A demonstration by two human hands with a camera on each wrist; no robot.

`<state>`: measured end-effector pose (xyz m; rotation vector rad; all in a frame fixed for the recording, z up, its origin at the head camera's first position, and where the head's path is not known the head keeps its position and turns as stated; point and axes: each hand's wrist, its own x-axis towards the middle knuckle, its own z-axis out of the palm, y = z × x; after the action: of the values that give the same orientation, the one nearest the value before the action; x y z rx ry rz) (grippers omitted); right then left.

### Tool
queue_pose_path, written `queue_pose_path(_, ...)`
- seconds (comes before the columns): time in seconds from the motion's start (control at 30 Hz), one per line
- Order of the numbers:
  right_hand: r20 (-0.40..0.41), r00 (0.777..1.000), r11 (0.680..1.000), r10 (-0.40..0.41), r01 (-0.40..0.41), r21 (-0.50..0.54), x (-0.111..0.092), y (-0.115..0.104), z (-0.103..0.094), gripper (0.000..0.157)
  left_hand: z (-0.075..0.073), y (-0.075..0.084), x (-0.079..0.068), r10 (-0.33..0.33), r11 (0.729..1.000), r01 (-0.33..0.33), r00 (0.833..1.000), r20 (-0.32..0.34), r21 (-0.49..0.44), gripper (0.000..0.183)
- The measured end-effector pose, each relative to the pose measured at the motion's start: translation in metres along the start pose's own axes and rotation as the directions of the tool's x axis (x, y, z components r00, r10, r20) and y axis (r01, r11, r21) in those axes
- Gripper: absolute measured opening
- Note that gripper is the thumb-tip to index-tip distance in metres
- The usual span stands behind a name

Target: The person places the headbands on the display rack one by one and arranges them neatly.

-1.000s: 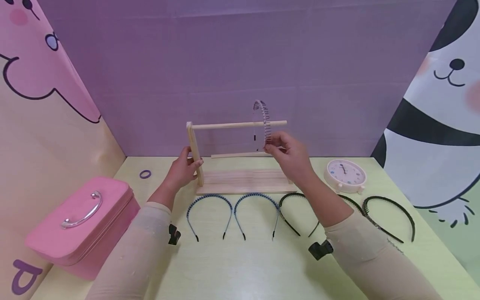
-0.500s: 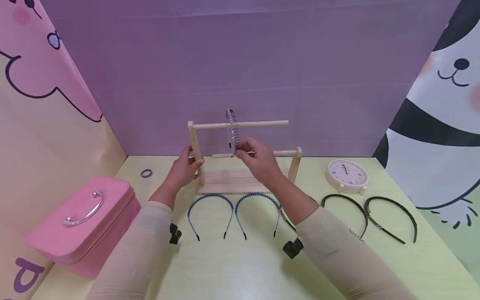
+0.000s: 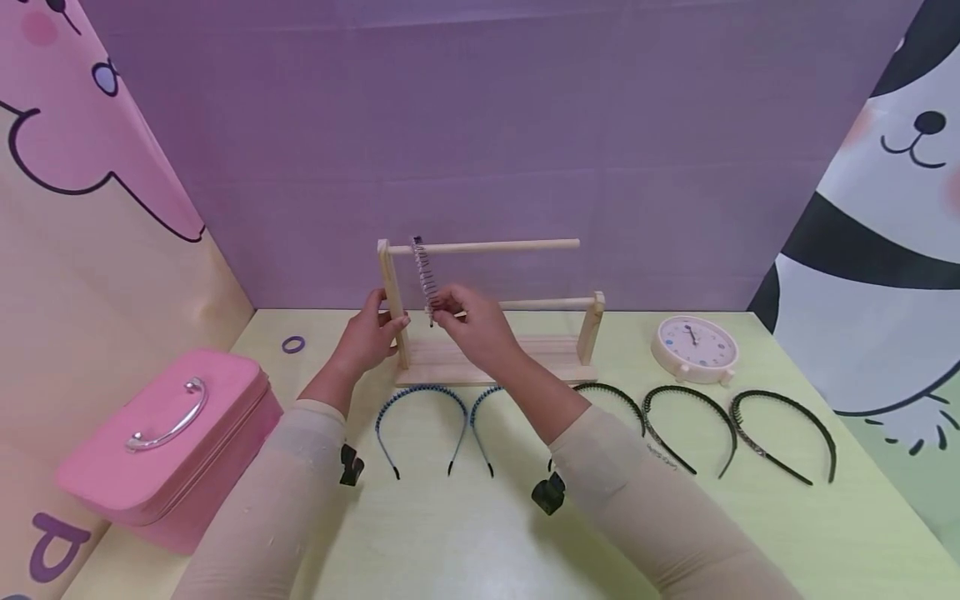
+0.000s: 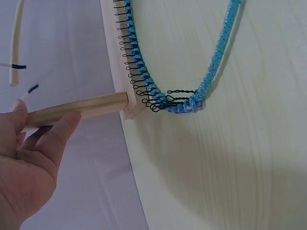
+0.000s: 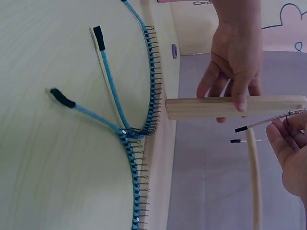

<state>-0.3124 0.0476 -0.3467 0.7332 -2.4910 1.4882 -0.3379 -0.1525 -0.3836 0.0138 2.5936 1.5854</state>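
Note:
My left hand (image 3: 366,337) grips the left upright (image 3: 387,279) of a wooden display rack, fingers behind and thumb in front. The left wrist view shows that hand (image 4: 36,163) around the upright (image 4: 91,108) too. With thumb and fingers, my right hand (image 3: 476,329) pinches the lower part of a pale purplish toothed headband (image 3: 424,271). Seen nearly edge-on, this headband stands at the upper bar (image 3: 502,247), close to the left upright. Its dark-tipped ends show beside my right hand (image 5: 292,158) in the right wrist view; whether it rests on the bar I cannot tell.
Before the rack lie two blue headbands (image 3: 420,389), one partly behind my right arm, and several black headbands (image 3: 686,390). A pink case (image 3: 161,442) stands left, near a purple ring (image 3: 293,344). A pink clock (image 3: 695,348) sits at right.
My right hand has carried the pale headband leftward along the upper bar, from near its right end to near the left upright, and slightly lower. My left hand keeps its place on the upright.

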Motion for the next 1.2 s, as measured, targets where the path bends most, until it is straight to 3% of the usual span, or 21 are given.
queue_pose_path(0.4, 0.05, 0.997, 0.995, 0.055, -0.051, -0.082, 0.001, -0.003, 0.008, 0.016, 0.001, 0.002, 0.001, -0.003, 1.0, 0.003, 1.0, 0.013, 0.004, 0.063)
queue_pose_path(0.77, 0.158, 0.978, 0.988, 0.137, -0.123, -0.099, -0.011, 0.004, -0.001, 0.044, 0.0, 0.0, 0.0, -0.002, 1.0, 0.002, 1.0, 0.007, 0.012, 0.063)
queue_pose_path(1.07, 0.157, 0.983, 0.989, 0.093, -0.074, -0.125, -0.023, 0.014, -0.026, 0.042, 0.002, -0.001, 0.001, -0.007, 1.0, 0.007, 1.0, 0.005, 0.012, 0.064)
queue_pose_path(1.2, 0.151, 0.981, 0.985, 0.118, -0.096, -0.144, -0.032, 0.017, -0.044, 0.04, 0.001, -0.001, 0.001, -0.011, 1.0, 0.011, 1.0, 0.0, 0.012, 0.063)
